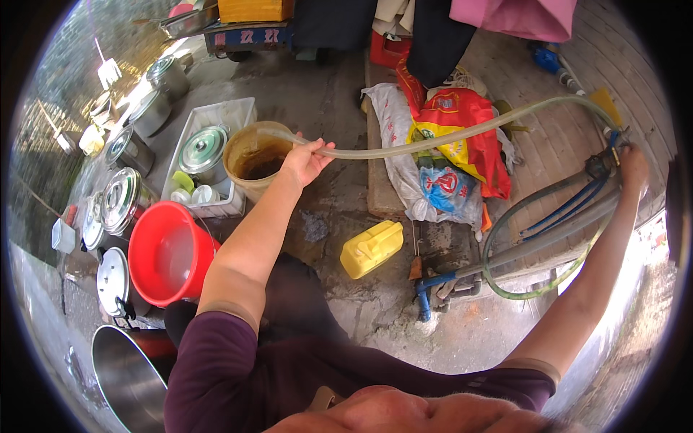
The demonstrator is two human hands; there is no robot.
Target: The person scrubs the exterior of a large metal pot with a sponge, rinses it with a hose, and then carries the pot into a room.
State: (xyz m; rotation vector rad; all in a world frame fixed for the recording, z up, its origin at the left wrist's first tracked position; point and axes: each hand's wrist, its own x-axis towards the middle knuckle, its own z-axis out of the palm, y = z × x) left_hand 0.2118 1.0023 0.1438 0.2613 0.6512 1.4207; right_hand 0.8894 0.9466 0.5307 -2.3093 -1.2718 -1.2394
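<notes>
My left hand (309, 161) grips a translucent hose (433, 143) near its end, which reaches over the rim into a beige plastic bucket (254, 187). Brown staining covers the inside of that bucket. From there the hose arcs across to the right, up to a metal tap (623, 135) where blue cord is tied. At this tap is my right hand (634, 165), its fingers closed about the fitting and partly hidden. A second, greenish hose (490, 249) loops below the tap beside a grey pipe (520, 250).
Left stand a red bucket (142, 254), a white crate (241, 203) holding a lidded pot (203, 149), a large steel pot (127, 373) and several other pots. A yellow jerrycan (371, 249) lies on the wet floor. Plastic bags (460, 140) lie ahead; clothes (438, 38) hang above.
</notes>
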